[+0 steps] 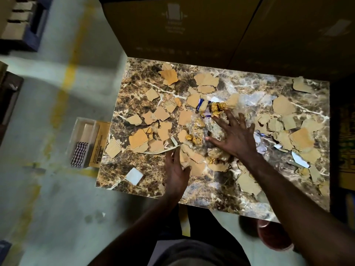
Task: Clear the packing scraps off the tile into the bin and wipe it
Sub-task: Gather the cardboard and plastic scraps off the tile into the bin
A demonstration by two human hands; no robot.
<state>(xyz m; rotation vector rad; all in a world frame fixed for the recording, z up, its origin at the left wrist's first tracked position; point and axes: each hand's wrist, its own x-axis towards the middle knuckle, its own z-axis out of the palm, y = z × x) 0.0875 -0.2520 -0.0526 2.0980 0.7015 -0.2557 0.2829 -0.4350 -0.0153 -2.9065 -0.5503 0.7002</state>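
Dim store-room, grey concrete floor with a worn yellow stripe, tall brown cartons behind; on it, propped low, a glossy brown-and-cream marble-patterned tile, long axis running left to right across the view.

Right hand flat, fingers spread wide, palm down on a heap of crumpled clear plastic wrap and gold foil wads near the tile's middle. Left hand on edge, fingers straight and together, set against torn tan cardboard scraps at the near edge, just left of the right hand. Nothing pinched in either.

Scraps on both sides of the hands, thickest to the left and in the middle, a further band far right. Clear plastic bin on the floor touching the tile's left edge, nearer the left hand; likely sweep therefore leftward along the long axis. Inside the bin, a checked cloth, probably for wiping.

Hidden or unclear: scraps beneath the right palm and forearm; right margin lost in shadow; reddish round object below the near edge cut off by the arm, not identifiable.
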